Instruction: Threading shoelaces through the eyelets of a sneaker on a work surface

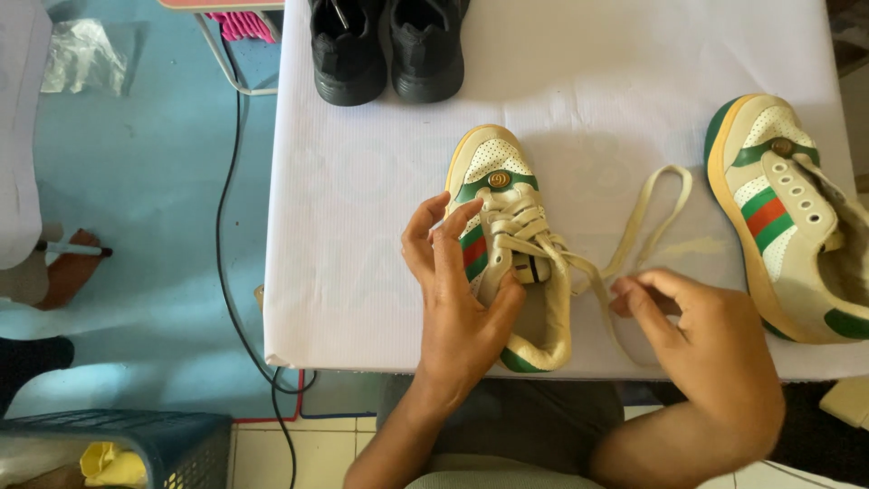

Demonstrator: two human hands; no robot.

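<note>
A cream sneaker [493, 172] with a green and red side stripe lies on the white table [362, 181], toe pointing away from me. My left hand [457, 294] grips its left side and laced tongue. My right hand [697, 340] pinches the cream shoelace [656, 204] that loops out to the right of the shoe. A second matching sneaker [783, 213], without a lace in its eyelets, lies at the right edge of the table, apart from both hands.
A pair of black shoes [389, 45] stands at the table's far edge. On the blue floor to the left run a black cable [220, 226], and another person's foot [72, 267] rests there. A dark basket [118, 448] sits at bottom left.
</note>
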